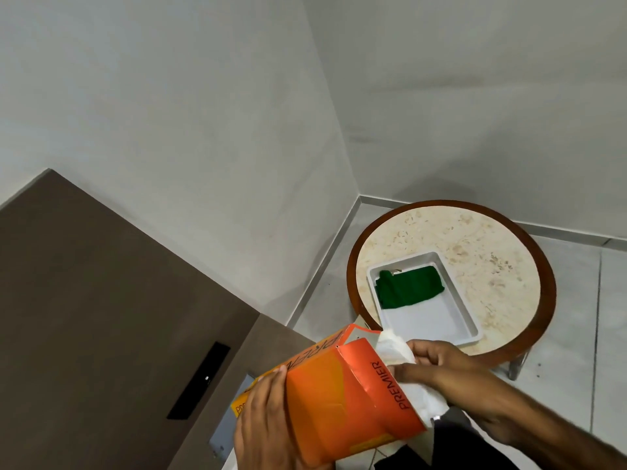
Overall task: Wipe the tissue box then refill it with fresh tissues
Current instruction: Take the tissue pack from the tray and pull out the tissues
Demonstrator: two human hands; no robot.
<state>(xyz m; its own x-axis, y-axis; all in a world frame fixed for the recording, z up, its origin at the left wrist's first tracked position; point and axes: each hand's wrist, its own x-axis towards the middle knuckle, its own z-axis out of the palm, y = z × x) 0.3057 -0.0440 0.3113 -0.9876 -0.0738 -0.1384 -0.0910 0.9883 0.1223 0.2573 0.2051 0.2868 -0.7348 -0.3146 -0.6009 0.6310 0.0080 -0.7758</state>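
Two bare hands work low in the view. The left hand (268, 415) wraps its fingers around the orange cardboard tissue box (342, 398) and holds it tilted in the air. The right hand (437, 368) comes from the right side, thumb and fingers closed on a white wad of tissues (395, 347) at the open end flap. Beyond them, a green cloth (409, 287) lies in a white plastic tray (437, 320) on a round stone-topped table (481, 252).
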